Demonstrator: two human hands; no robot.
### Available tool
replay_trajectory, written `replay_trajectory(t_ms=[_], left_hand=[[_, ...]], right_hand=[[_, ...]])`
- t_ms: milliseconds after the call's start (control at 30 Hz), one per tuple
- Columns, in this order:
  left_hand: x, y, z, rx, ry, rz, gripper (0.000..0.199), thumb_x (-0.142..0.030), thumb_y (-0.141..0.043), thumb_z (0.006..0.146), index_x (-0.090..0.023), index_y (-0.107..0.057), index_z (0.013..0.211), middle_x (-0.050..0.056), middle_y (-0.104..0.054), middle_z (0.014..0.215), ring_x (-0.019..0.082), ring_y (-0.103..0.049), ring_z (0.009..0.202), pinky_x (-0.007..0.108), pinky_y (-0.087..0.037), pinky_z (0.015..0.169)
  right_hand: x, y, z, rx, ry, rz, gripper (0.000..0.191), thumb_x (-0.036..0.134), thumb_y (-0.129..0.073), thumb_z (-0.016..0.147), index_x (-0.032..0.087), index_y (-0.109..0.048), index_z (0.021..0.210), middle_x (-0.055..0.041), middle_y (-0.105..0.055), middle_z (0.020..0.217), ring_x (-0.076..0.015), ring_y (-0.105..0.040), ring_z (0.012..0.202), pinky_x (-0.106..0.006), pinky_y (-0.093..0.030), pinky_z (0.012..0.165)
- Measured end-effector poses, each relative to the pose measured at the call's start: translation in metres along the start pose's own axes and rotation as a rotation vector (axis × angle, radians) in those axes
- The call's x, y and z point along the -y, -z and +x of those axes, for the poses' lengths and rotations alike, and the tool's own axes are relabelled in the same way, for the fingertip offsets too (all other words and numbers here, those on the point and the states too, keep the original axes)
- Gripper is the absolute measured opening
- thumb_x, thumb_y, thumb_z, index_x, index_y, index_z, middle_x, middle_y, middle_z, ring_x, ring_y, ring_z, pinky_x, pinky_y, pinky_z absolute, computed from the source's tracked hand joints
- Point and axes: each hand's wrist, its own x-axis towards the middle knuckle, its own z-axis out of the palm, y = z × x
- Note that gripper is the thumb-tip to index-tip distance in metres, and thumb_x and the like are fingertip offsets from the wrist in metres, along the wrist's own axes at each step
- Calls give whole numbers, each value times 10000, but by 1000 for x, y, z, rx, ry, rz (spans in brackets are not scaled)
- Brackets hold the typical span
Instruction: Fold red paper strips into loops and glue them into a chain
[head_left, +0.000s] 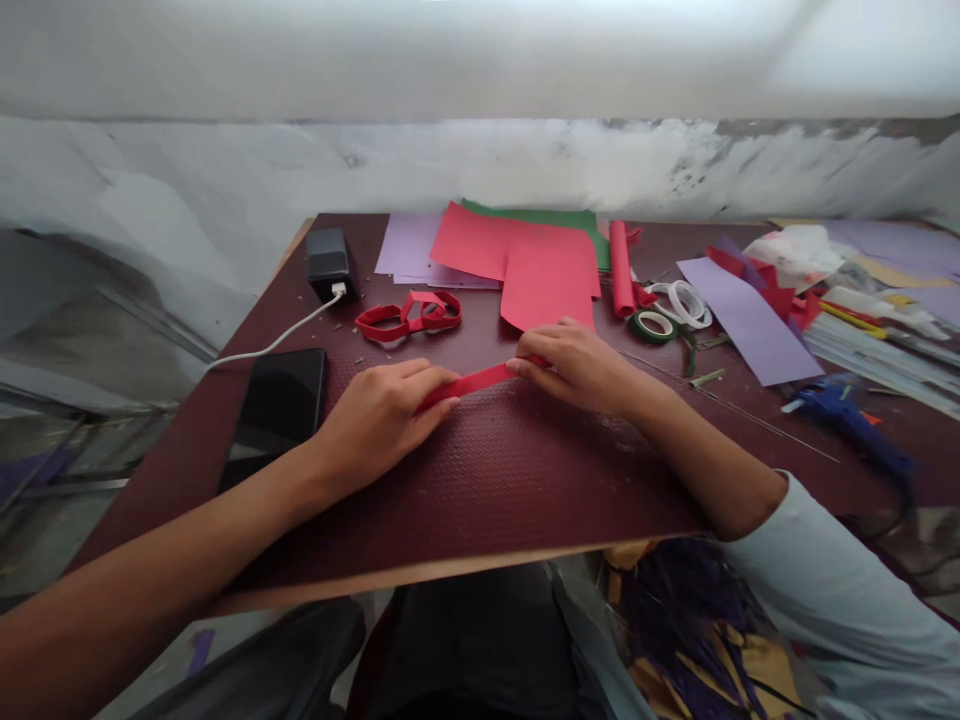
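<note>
A narrow red paper strip (482,380) stretches between my two hands, just over the front middle of the table. My left hand (382,415) pinches its left end between thumb and fingers. At the other end, my right hand (574,365) grips the strip, its fingers covering that tip. Behind my left hand lie red paper loops (409,318), folded from similar strips. Red paper sheets (551,275) lie just beyond my right hand, on top of purple sheets (405,250) and a green sheet (592,222).
A phone (281,400) and a black power block (328,260) with a white cable (277,345) are at left. To the right lie a red roll (621,270), green tape (651,326), a purple sheet (750,320), thin wires (750,425) and a blue glue gun (851,415).
</note>
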Motion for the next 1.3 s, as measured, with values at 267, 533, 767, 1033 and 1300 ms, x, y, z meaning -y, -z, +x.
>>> replay_trajectory(t_ms=[267,533,767,1033,1300], left_hand=[[-3,4,3,-44,132,-175,176,-261,-624,970,-171,-720,852,-20,-696,688,128,-581,567,268,-402,581],[-2,6,3,-81,184,-200,153,-240,-633,961,-177,-671,827,-30,-655,684,123,-541,577,267,-382,583],[-2,5,3,-88,189,-195,165,-230,-619,965,-191,-615,804,-30,-634,687,127,-529,585,270,-376,586],[1,-3,1,-47,128,-131,171,-254,-549,1027,-169,-644,912,-10,-671,742,150,-604,635,279,-409,633],[-7,-5,-2,11,6,149,253,-225,-468,1085,-137,-689,997,74,-710,909,223,-698,803,326,-503,712]], right_hand=[[-16,1,-3,-39,0,57,291,392,-502,1087,203,-587,883,-65,-661,852,-204,-571,797,-326,-365,768],[-27,10,-8,-94,-103,-10,313,427,-563,1061,210,-574,835,-36,-636,757,-178,-546,695,-322,-354,707],[-35,15,-13,-182,-168,-30,395,468,-610,1030,229,-488,741,-5,-570,652,-159,-468,615,-325,-336,659],[-28,13,-11,-182,-52,-7,400,481,-540,1073,216,-535,774,-55,-622,799,-191,-522,744,-343,-381,738],[-4,5,-9,-215,-21,-269,441,467,-624,1034,172,-625,1362,-163,-683,1204,-330,-563,1065,-475,-416,930]])
